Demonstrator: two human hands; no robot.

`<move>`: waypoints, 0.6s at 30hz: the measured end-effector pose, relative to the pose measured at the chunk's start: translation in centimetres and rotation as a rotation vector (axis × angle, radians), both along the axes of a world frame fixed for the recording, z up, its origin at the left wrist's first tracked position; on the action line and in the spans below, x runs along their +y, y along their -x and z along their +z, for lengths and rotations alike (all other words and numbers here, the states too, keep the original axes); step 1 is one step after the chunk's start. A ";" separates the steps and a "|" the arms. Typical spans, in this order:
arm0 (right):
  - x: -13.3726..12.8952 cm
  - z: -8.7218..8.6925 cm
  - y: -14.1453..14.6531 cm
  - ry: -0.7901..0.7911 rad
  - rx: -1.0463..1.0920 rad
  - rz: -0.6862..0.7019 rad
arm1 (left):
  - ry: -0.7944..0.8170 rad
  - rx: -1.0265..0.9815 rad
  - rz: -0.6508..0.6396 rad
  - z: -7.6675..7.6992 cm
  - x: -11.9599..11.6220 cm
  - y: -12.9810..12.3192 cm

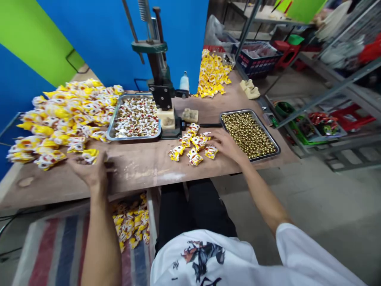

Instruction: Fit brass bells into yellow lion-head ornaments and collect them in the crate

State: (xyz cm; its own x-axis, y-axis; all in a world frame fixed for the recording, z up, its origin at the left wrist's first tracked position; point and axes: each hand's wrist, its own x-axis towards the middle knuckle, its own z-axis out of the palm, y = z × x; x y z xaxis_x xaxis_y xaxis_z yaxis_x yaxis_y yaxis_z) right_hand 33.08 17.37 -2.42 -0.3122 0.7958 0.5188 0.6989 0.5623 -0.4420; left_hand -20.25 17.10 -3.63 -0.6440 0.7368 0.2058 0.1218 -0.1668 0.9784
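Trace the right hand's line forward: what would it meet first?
The right hand would most likely meet the small pile of yellow-and-white wrapped packets first, just beyond its fingertips, though depth is hard to judge from this view.

The plywood surface (pixel 143 169) carries a big heap of yellow-and-white wrapped packets (pixel 65 115), a smaller heap (pixel 212 73) at the far end, a loose cluster of packets (pixel 192 149), a steel tray of white-wrapped pieces (pixel 133 117), a hand press (pixel 162 95) between them and a steel tray of gold-coloured balls (pixel 248 135)
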 end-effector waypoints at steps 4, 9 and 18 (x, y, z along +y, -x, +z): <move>1.9 2.0 -7.6 -0.017 -0.001 -0.298 | 0.094 -0.361 -0.200 -0.1 -1.7 -2.4; 4.3 1.0 -13.7 0.160 -0.175 -0.338 | 0.219 -0.518 -0.477 1.7 -4.6 -6.3; 3.6 -1.3 -13.5 0.090 -0.152 -0.285 | 0.199 -0.527 -0.715 2.9 -7.4 -11.6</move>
State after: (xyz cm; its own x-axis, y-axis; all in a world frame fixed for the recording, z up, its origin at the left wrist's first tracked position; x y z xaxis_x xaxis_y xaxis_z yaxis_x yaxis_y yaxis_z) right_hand 46.56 21.01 -3.73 -0.1384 0.9030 0.4068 0.8841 0.2978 -0.3601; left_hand -8.65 9.72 -0.76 0.0059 0.9872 -0.1591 -0.4167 0.1470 0.8971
